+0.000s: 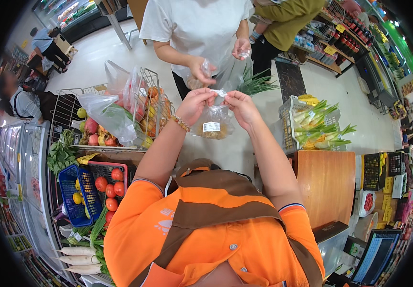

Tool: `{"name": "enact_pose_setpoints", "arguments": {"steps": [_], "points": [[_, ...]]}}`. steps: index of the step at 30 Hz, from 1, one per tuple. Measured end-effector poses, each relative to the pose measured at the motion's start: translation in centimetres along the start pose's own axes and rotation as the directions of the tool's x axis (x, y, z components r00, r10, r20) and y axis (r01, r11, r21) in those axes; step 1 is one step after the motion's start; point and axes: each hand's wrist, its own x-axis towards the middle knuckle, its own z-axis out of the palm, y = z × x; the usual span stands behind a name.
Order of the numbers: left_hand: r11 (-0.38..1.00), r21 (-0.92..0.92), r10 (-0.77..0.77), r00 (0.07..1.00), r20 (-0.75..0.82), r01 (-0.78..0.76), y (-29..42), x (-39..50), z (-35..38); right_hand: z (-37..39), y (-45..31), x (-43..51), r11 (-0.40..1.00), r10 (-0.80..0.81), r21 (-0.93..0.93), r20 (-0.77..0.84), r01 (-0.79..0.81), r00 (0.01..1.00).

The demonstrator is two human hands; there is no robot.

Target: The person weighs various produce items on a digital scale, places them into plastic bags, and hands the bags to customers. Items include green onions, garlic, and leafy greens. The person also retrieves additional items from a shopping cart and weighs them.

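Between my two hands hangs a clear plastic bag (217,126) with a yellowish-brown food item inside and a printed white label on its front. My left hand (196,104) pinches one side of the bag's gathered top. My right hand (241,107) grips the other side with thumb and fingertips. Just beyond, a person in a white shirt (206,28) faces me and holds plastic bags. Green onions (258,84) stick out of one of them.
To the left, a wire cart (61,107) holds bagged produce and fruit. A blue basket (72,201) and tomatoes (110,191) lie nearer. On the right stand a crate of green-and-white vegetables (316,125), a wooden counter (324,183) and a monitor (376,256).
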Motion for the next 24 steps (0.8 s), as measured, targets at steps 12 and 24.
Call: {"name": "enact_pose_setpoints", "arguments": {"steps": [12,24], "points": [[0.991,0.045,0.126,0.990,-0.063,-0.124,-1.2,-1.5,0.0,1.9,0.3,-0.1,0.982,-0.149,-0.128,-0.064,0.140,0.987],[0.577,0.755,0.627,0.761,-0.167,-0.310,-0.3,0.2,-1.6,1.9,2.6,-1.1,0.848,-0.392,-0.405,-0.046,0.342,0.919]]}}
